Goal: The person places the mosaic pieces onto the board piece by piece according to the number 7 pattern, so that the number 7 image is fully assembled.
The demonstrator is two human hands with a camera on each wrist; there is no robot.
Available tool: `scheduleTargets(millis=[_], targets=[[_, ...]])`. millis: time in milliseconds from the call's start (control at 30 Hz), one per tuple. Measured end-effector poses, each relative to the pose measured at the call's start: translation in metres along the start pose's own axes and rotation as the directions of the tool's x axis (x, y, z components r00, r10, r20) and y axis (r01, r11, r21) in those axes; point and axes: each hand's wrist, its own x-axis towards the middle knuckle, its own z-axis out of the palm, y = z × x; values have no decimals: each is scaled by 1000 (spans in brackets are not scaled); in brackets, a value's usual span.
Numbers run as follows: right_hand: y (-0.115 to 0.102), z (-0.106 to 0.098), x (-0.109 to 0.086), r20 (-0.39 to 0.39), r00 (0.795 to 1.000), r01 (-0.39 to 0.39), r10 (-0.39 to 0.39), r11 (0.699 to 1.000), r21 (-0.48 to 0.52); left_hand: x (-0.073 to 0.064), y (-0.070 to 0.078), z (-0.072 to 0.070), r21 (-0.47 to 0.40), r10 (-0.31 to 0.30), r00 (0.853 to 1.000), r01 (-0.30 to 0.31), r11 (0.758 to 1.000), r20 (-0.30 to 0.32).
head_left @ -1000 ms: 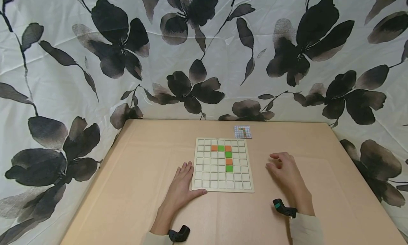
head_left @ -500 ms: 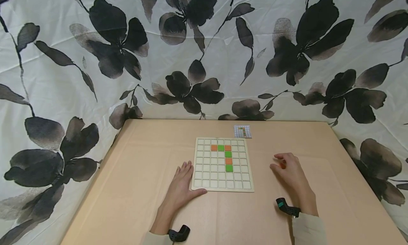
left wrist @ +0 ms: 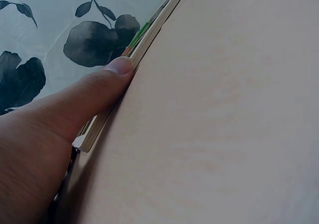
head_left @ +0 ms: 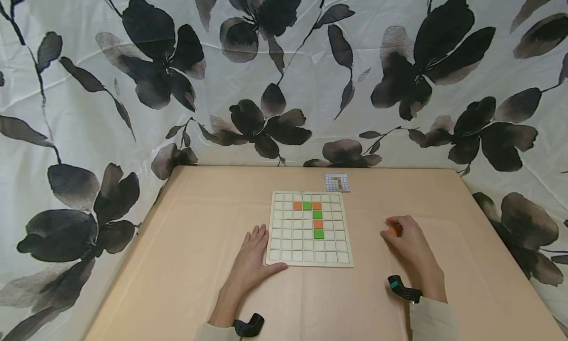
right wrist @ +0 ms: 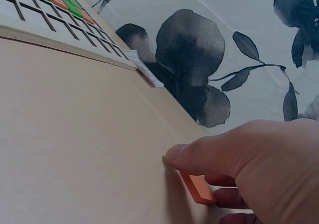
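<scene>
A pale square grid board point(head_left: 292, 256) lies on the table, with orange and green square tiles point(head_left: 318, 224) set in some of its cells, in a row that turns down a column. My left hand point(head_left: 252, 262) rests at the board's lower left corner, fingers straight along the left side. In the left wrist view its thumb point(left wrist: 102, 87) lies against the board's near edge. To the right of the board, close over the table, my right hand point(head_left: 410, 242) pinches an orange tile point(right wrist: 198, 188) between thumb and fingers; the fingers partly hide it.
A small card point(head_left: 337, 183) printed with a coloured grid pattern lies behind the board's upper right corner. The light wooden table point(head_left: 213, 203) ends at a white cloth point(head_left: 355, 134) with dark flowers. Each wrist wears a black camera band point(head_left: 249, 325).
My right hand has shifted a little to the right and nearer to me, and the orange tile shows more clearly in its fingers. The left hand and the board stay put.
</scene>
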Motion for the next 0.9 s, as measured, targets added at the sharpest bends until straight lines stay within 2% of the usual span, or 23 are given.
scheduleTargets(millis=[900], targets=[[10,-7,-7,28,1000,5,-5,1000,-17,-1,-1,1,5,7,1000,-7,1000,-7]])
